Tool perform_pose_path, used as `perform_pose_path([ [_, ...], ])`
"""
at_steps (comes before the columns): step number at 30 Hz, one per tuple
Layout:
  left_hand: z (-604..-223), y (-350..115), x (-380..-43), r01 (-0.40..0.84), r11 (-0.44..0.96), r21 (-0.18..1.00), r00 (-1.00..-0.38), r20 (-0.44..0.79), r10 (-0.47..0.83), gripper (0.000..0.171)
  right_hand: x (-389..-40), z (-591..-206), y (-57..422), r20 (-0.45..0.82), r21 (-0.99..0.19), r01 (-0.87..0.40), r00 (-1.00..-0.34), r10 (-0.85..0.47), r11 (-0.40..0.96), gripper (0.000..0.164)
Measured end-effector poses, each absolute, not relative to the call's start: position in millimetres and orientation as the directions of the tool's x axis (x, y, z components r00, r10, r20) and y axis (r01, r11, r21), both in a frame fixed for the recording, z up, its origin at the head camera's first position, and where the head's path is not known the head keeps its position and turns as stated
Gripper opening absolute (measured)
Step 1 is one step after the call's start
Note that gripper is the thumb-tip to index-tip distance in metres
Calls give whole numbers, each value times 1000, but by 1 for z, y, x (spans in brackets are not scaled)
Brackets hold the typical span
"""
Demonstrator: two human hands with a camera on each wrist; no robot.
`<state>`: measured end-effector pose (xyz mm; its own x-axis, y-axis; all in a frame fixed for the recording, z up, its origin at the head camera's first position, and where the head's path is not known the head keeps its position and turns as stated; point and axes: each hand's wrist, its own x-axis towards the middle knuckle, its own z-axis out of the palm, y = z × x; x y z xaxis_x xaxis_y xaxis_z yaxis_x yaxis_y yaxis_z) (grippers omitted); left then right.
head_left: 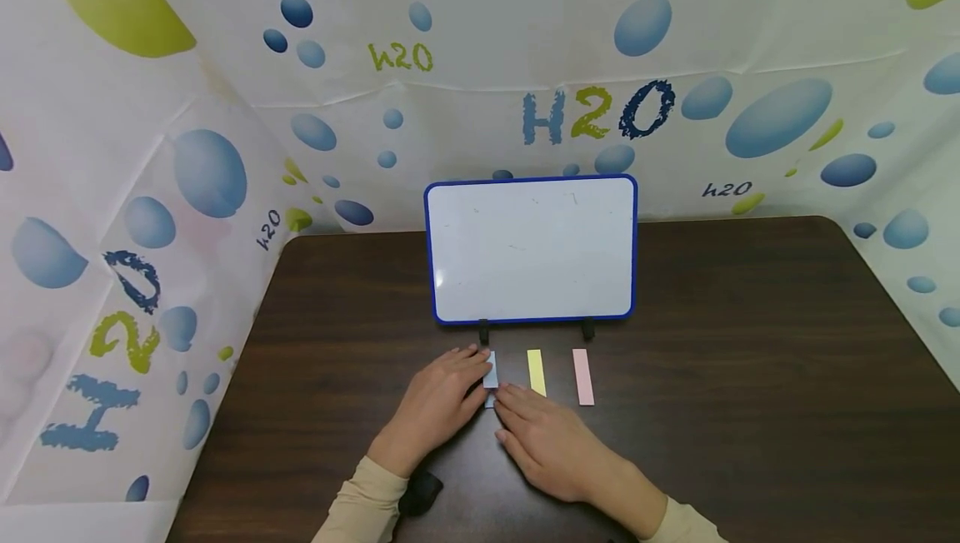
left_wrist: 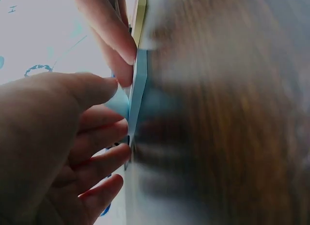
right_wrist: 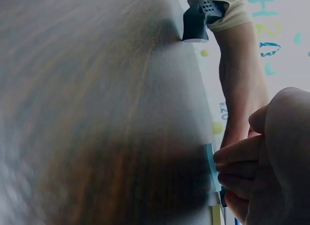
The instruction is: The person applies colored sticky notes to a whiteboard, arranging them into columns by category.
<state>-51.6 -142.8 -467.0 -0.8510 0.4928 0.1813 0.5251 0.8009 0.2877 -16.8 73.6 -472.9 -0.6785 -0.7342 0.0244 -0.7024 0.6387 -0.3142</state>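
Note:
A light blue sticky-note pad lies on the dark table between both hands, partly covered by them. My left hand reaches in from its left, fingertips at the pad's upper part and thumb near its lower part. In the left wrist view, a pale blue sheet stands up from the pad between the left thumb and fingers. My right hand has its fingertips at the pad's lower right side, thumb apart from them. In the right wrist view, those fingertips meet the pad's edge.
To the right lie a yellow note pad, partly behind the right hand, and a pink note pad. A blue-framed whiteboard stands behind them on black feet. A black device sits at the left wrist.

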Motion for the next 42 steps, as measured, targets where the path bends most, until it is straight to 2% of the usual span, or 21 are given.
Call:
perform_pose_path([
  [8, -468, -138, -52, 563, 803, 194, -818, 265, 510, 33, -17, -473, 72, 53, -307, -716, -670, -740, 626, 51],
  [20, -463, -131, -56, 582, 804, 122, -796, 287, 533, 23, -18, -472, 69, 73, -293, -721, -671, -738, 627, 51],
  [28, -466, -131, -56, 592, 794, 135, -787, 307, 535, 16, -21, -471, 66, 22, -294, -710, -674, -738, 640, 53],
  [35, -465, -130, -57, 594, 796, 117, -783, 311, 539, 15, -22, -472, 65, 31, -300, -713, -671, -741, 634, 52],
  [42, -464, -132, -58, 585, 789, 186, -802, 282, 527, 16, -24, -472, 64, 16, -323, -700, -677, -736, 637, 53],
])
